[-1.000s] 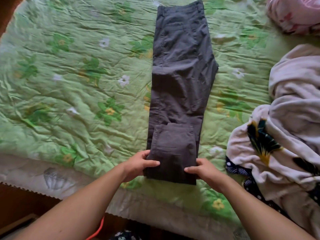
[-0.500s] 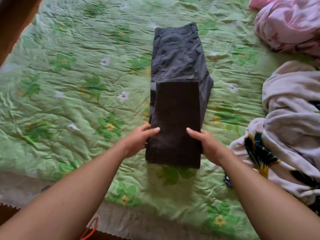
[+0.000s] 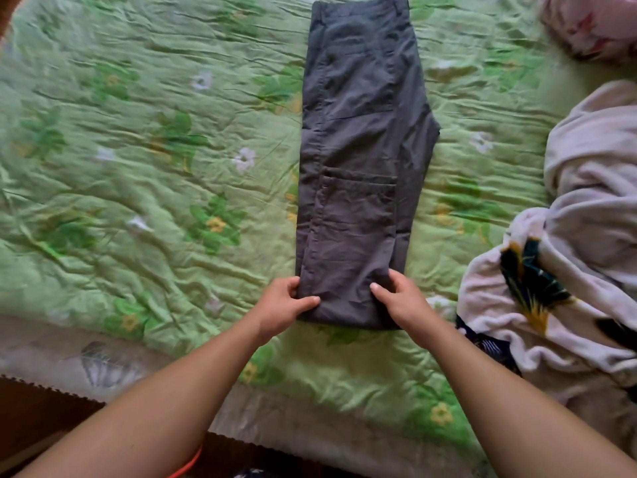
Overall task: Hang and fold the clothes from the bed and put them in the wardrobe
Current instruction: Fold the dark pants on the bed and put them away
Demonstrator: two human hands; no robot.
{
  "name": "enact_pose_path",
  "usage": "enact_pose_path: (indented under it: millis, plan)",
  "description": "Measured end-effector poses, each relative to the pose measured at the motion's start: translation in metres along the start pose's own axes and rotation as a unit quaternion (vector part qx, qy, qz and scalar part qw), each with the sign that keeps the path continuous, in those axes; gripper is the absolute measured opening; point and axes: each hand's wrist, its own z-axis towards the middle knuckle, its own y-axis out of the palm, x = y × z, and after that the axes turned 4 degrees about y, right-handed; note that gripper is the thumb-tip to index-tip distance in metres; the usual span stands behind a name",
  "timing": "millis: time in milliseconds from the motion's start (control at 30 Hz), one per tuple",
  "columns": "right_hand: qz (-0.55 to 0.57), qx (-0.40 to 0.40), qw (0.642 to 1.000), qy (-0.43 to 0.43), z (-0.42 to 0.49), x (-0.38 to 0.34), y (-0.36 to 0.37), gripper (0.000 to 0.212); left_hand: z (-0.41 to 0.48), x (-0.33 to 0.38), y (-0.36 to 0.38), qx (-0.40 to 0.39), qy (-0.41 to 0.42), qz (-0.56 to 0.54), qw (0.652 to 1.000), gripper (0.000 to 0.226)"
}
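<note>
Head view: both my hands hold the near end of the trousers (image 3: 362,150), and the trousers lie straight away from me.

The trousers lie flat on the green quilt (image 3: 138,167), legs together. Their long axis runs from my hands up to the waistband at the far edge of the view. My left hand (image 3: 281,312) pinches the near left corner, with the thumb on top and the fingers curled at the edge. My right hand (image 3: 400,301) pinches the near right corner in the same way. Both hands are equally near to this end, one at each side, and the whole cloth lies in front of them. I judge that the next fold must go forward along this axis, toward the waistband, with both corners kept level. A pale pile (image 3: 586,201) of other clothes lies to the right, apart from the trousers.
</note>
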Motion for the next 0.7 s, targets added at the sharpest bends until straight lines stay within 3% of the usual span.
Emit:
enact_pose_path:
  millis: [133,267,333,400,500,700]
  plan:
    - [-0.063,-0.007,0.998,0.03,-0.013,0.019,0.001,0.024,-0.018,-0.015,0.01,-0.034,-0.056,0.002,0.998,0.029]
    - [0.007,-0.023,0.994,0.107,-0.04,0.034,0.005,0.021,-0.035,-0.025,0.014,-0.059,-0.096,-0.021,0.993,0.031]
    - [0.008,0.001,0.996,0.085,-0.034,0.024,0.002,0.018,-0.026,-0.014,0.015,-0.021,-0.071,-0.055,0.996,0.027]
    - [0.008,0.055,0.997,0.045,-0.016,0.0,-0.002,0.016,-0.004,0.004,0.014,0.064,-0.053,-0.074,0.994,0.021]
    - [0.07,0.111,0.991,0.025,0.017,-0.041,-0.005,0.018,0.037,0.036,0.011,0.122,-0.017,-0.102,0.987,0.028]
    - [0.078,0.118,0.989,-0.043,0.042,-0.082,-0.003,0.028,0.07,0.067,0.007,0.205,0.077,-0.037,0.975,0.019]
